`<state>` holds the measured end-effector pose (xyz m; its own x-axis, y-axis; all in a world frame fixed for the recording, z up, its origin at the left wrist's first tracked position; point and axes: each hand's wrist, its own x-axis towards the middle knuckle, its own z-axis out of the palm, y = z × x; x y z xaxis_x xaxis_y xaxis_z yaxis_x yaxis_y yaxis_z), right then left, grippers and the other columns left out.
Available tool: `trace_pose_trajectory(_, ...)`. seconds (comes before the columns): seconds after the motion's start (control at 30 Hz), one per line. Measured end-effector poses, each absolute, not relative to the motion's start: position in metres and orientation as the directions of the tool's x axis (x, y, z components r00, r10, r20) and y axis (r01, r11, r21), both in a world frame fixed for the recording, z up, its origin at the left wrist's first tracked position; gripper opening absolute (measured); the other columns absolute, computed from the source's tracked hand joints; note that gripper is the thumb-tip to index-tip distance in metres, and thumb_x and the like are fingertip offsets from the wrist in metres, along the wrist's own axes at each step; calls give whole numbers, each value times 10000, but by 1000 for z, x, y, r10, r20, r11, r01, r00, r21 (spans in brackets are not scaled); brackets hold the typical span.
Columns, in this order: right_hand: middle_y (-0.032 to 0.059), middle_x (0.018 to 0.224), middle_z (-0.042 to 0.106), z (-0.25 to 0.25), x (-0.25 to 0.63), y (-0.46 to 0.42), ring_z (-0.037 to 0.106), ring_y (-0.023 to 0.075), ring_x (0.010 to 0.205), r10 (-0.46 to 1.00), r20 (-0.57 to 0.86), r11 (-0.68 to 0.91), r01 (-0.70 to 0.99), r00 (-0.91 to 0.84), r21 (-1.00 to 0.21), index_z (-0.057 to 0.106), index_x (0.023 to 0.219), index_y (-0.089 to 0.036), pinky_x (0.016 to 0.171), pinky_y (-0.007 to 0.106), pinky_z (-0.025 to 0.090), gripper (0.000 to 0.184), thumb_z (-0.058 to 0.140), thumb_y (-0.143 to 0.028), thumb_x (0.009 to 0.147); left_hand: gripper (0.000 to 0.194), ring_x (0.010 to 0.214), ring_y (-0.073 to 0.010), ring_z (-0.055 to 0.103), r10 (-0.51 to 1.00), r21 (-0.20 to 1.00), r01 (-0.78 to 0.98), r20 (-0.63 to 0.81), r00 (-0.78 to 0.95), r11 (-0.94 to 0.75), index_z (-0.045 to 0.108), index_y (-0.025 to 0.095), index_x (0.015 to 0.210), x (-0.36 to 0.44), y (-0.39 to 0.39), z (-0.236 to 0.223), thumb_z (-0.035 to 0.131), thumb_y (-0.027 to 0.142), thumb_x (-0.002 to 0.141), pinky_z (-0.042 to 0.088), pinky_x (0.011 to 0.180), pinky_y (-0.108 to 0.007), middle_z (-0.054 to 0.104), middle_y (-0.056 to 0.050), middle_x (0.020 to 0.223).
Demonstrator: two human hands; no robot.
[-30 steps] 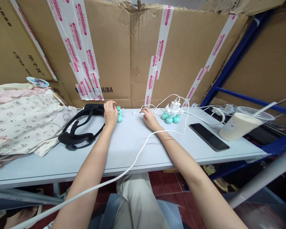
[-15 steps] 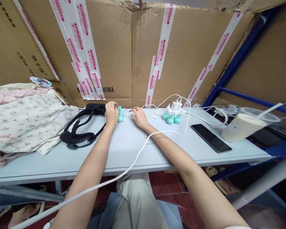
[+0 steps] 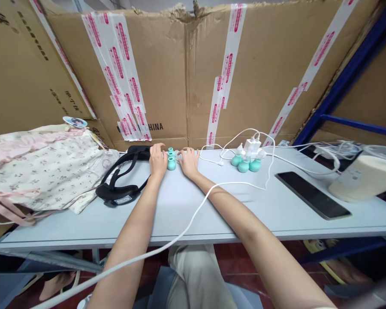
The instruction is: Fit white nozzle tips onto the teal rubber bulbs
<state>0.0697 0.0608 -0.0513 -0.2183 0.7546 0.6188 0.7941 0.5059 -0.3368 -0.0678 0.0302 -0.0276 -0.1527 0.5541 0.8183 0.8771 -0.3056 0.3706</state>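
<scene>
A short row of small round teal squeeze bottles (image 3: 171, 164) with open necks stands on the table between my hands. My left hand (image 3: 158, 161) is close against the row's left side, its fingers bent but apart; whether it touches the bottles I cannot tell. On the other side, my right hand (image 3: 189, 162) lies low with spread fingers, its tips near the row and nothing visible in its grasp. Farther right is a cluster of similar teal bottles with white nozzle tops (image 3: 243, 165).
A black head strap (image 3: 117, 195) and a floral cloth bag (image 3: 58, 171) lie left. To the right are a white charger (image 3: 252, 143), a phone (image 3: 312, 195) and a drink cup (image 3: 360, 178). A white cable (image 3: 196, 210) crosses over my right forearm. Cardboard (image 3: 167, 77) walls the back.
The camera view has shifted, so the scene sits farther right. My right hand has moved left, closer to the row of teal bottles. My left hand stays beside them.
</scene>
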Motion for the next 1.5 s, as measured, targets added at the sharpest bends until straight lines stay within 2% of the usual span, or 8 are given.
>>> trace_pose_trajectory(0.27, 88, 1098, 629, -36, 83, 56, 517, 235, 1041, 806, 583, 473, 708, -106, -525, 574, 1086, -203, 967, 422, 317, 303, 383, -374, 926, 309, 1024, -236, 509, 581, 322, 878, 811, -63, -355, 471, 180, 1129, -63, 30, -24, 509, 190, 822, 432, 875, -337, 573, -96, 1067)
trace_pose_trajectory(0.4, 75, 1045, 657, -32, 80, 72, 594, 181, 955, 860, 507, 496, 322, -53, -806, 604, 1038, -173, 862, 306, 437, 371, 475, -471, 860, 389, 1021, -249, 524, 643, 115, 889, 732, 225, -443, 476, 169, 1193, -53, 23, -16, 560, 284, 831, 410, 861, -342, 602, -103, 1095)
trace_pose_trajectory(0.5, 68, 934, 678, -32, 74, 82, 625, 165, 866, 875, 469, 474, 16, -117, -880, 631, 954, -153, 778, 285, 484, 393, 580, -502, 780, 311, 997, -261, 534, 663, 45, 914, 703, 258, -403, 536, 175, 1158, -50, 20, -11, 497, 300, 876, 382, 829, -358, 630, -105, 1061)
trace_pose_trajectory(0.57, 63, 909, 677, -32, 75, 81, 624, 168, 856, 878, 456, 463, 15, -145, -886, 631, 977, -154, 763, 298, 486, 411, 538, -518, 811, 287, 967, -257, 539, 648, 66, 927, 733, 207, -370, 572, 182, 1120, -51, 19, -10, 478, 321, 888, 368, 811, -358, 645, -96, 1035)
trace_pose_trajectory(0.67, 74, 987, 667, -31, 86, 74, 575, 200, 982, 850, 511, 519, 371, -130, -770, 634, 1044, -185, 867, 366, 430, 366, 418, -449, 913, 290, 929, -241, 545, 616, 151, 933, 782, 89, -327, 609, 190, 1084, -55, 21, -11, 479, 359, 888, 360, 803, -349, 660, -81, 998)
trace_pose_trajectory(0.77, 95, 1208, 587, -35, 101, 68, 447, 253, 1151, 768, 590, 537, 751, -249, -383, 681, 1000, -218, 957, 450, 310, 244, 469, -302, 911, 312, 881, -222, 546, 604, 252, 923, 797, -26, -292, 624, 185, 1079, -58, 25, -13, 466, 382, 896, 366, 794, -333, 662, -68, 940)
trace_pose_trajectory(0.9, 95, 1355, 470, -44, 105, 69, 353, 273, 1212, 736, 541, 526, 847, -407, -79, 725, 938, -240, 945, 472, 258, 213, 521, -254, 878, 346, 858, -203, 532, 598, 328, 900, 795, -99, -287, 627, 174, 1076, -60, 28, -16, 411, 394, 921, 376, 789, -308, 651, -69, 929)
trace_pose_trajectory(1.5, 107, 1141, 589, -56, 101, 78, 427, 252, 1118, 691, 647, 543, 823, -323, -169, 701, 848, -189, 1025, 502, 195, 153, 548, -204, 845, 316, 938, -206, 570, 662, 463, 830, 732, -161, -310, 595, 172, 1125, -56, 29, -13, 421, 338, 921, 406, 839, -304, 669, -83, 982)
